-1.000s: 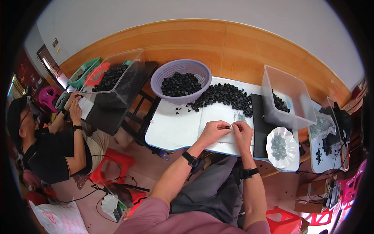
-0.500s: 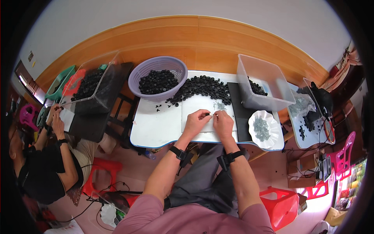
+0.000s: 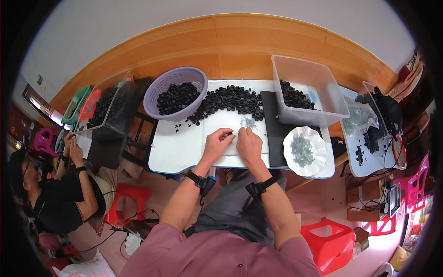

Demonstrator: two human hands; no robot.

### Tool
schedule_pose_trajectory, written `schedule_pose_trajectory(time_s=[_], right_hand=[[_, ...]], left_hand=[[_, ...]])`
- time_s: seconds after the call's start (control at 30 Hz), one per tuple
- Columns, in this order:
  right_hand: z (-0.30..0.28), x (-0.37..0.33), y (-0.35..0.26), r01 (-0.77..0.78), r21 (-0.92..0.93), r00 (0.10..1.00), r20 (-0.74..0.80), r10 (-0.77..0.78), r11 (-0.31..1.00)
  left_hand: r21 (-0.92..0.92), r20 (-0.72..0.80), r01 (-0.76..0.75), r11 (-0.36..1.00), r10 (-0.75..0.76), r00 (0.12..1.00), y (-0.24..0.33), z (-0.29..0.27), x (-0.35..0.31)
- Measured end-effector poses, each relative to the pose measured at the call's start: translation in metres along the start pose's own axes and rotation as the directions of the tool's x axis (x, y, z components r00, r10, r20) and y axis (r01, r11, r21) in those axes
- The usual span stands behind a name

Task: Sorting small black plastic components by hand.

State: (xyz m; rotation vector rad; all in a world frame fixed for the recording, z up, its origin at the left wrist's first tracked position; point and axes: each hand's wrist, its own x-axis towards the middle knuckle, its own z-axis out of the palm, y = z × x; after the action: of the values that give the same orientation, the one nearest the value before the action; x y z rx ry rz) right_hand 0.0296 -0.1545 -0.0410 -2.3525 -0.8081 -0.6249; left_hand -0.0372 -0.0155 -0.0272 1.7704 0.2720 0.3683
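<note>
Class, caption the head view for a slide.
Left hand holds a black part beside the right hand, near a black heap.

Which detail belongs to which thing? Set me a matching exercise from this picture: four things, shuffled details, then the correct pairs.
Things
1. Round basket
2. Fluted dish
3. Left hand
4. Stool at lower right

Details
A. Bright red, standing lower than the table
B. Purple, at the table's back left, holding many black parts
C. White, near the table's right front corner, holding small pale pieces
D. Has a small black part at its fingers

Pairs
1-B
2-C
3-D
4-A
</note>
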Motion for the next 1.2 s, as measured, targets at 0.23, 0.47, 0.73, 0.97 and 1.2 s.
schedule_pose_trajectory(time_s=[0.23,0.47,0.73,0.97,1.2], right_hand=[[-0.011,-0.002,0.009,-0.156,0.314,0.987,0.083,0.137,0.937],[-0.026,0.005,0.012,-0.209,0.368,0.953,0.283,0.105,0.906],[-0.024,0.001,0.006,-0.071,0.291,0.979,0.201,0.011,0.954],[-0.023,0.004,0.001,-0.055,0.283,0.98,0.2,-0.003,0.957],[-0.023,0.005,0.001,-0.046,0.226,0.986,0.167,0.008,0.973]], left_hand=[[-0.016,-0.02,0.034,0.999,-0.035,0.999,-0.001,0.001,-0.001],[-0.003,-0.022,-0.006,1.0,0.006,1.0,-0.001,0.0,-0.004],[0.001,0.004,-0.035,0.999,0.035,0.999,0.004,0.0,-0.005],[0.035,0.045,-0.051,0.998,0.049,0.998,0.008,-0.005,-0.004],[0.084,0.162,-0.202,0.976,0.187,0.969,0.027,-0.022,-0.005]])
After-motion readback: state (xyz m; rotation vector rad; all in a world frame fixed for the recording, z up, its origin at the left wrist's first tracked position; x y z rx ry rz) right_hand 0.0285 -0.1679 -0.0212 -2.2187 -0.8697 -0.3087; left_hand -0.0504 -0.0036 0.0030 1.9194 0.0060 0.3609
